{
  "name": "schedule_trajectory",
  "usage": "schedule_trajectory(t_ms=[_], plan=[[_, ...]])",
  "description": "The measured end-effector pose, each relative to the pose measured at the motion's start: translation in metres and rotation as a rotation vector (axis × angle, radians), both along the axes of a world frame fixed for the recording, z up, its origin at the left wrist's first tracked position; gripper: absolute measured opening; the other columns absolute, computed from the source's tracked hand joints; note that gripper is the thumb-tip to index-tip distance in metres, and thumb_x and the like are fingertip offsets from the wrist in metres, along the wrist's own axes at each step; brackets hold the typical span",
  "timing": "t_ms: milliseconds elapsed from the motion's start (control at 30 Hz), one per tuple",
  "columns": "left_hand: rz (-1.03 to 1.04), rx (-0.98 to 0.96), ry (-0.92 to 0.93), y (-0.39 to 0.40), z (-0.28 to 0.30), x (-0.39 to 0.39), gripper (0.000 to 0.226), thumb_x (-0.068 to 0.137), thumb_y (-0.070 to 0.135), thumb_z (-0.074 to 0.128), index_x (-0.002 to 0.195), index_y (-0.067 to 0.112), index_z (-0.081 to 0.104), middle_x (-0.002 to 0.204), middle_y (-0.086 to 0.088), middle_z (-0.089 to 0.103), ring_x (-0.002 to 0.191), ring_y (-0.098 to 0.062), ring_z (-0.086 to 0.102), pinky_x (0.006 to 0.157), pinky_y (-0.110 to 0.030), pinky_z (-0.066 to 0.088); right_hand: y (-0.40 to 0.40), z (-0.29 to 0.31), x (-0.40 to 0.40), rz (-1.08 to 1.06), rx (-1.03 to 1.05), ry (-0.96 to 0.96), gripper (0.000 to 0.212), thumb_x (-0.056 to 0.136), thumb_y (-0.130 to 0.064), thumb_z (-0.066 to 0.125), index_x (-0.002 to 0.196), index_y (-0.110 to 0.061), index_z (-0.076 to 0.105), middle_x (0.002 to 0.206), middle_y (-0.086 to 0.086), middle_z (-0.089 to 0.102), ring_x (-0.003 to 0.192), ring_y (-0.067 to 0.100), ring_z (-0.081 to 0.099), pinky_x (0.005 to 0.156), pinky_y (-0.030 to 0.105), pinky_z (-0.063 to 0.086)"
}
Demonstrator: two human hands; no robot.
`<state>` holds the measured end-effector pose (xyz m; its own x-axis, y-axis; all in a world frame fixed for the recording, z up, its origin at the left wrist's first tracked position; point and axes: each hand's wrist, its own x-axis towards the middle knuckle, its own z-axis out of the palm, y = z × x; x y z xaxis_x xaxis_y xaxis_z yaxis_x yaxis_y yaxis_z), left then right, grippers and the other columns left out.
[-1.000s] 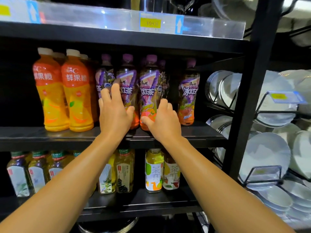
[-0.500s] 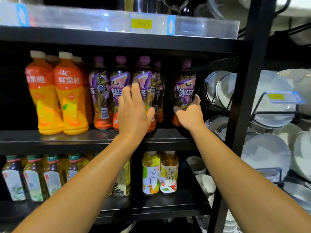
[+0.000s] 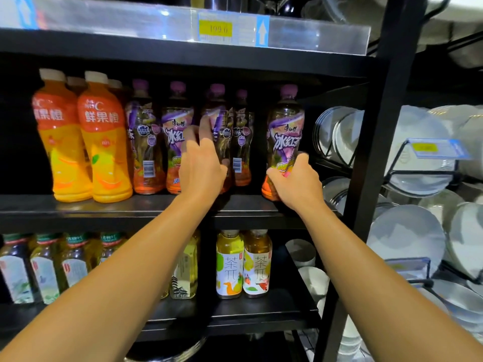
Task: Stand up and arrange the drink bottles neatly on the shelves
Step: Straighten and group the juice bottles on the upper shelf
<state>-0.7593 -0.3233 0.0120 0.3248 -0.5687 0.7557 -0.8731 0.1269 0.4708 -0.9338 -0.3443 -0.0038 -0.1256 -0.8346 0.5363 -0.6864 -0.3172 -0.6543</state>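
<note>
Black metal shop shelving (image 3: pixel 235 207) is seen from head height, with drink bottles stood on two levels and white plates (image 3: pixel 407 239) racked in the next bay, to the right of both hands. On the middle shelf, a purple-capped iced tea bottle (image 3: pixel 286 131) is held low on its body by the right hand (image 3: pixel 295 181), whose fingers and thumb are curled round it; the bottle is upright, set apart from the others, and its base is hidden by the hand. Just left of that grip, the left hand (image 3: pixel 201 165) is laid against the front of a second purple-capped bottle (image 3: pixel 217 121), fingers reaching up its label and loosely bent round it. More purple-capped bottles (image 3: pixel 146 142) are lined up immediately left of the left hand, one with its barcode turned outward. Further left again, orange juice bottles (image 3: pixel 102 142) with cream caps are stood at the shelf front, others behind them. Below both hands, on the lower shelf, pale tea bottles with white labels (image 3: pixel 243 267) are stood side by side, and green-capped bottles (image 3: pixel 44 267) are ranged far to the left. Above the hands, a yellow price tag (image 3: pixel 215 28) is fixed in a clear strip
</note>
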Motion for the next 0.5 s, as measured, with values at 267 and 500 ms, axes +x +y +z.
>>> schedule_trajectory(t_ms=[267, 500], plan=[[-0.339, -0.172, 0.077, 0.028, 0.000, -0.005, 0.042, 0.092, 0.042, 0.061, 0.125, 0.017, 0.057, 0.114, 0.004, 0.057, 0.093, -0.010, 0.057, 0.079, -0.022, 0.046, 0.019, -0.002, 0.016, 0.391, -0.071, -0.046, 0.043, 0.086, -0.036, 0.067, 0.125, -0.024, 0.054, 0.111, -0.006, 0.063, 0.096, 0.013, 0.064, 0.084, 0.034, 0.054], [-0.395, -0.079, 0.211, 0.035, -0.003, 0.015, 0.041, 0.085, 0.043, 0.070, 0.117, 0.022, 0.055, 0.102, 0.014, 0.068, 0.092, 0.008, 0.062, 0.074, -0.013, 0.048, 0.018, 0.009, 0.029, 0.730, 0.031, -0.159, 0.038, 0.095, -0.032, 0.060, 0.131, -0.021, 0.057, 0.119, -0.005, 0.065, 0.107, 0.010, 0.064, 0.091, 0.030, 0.055]])
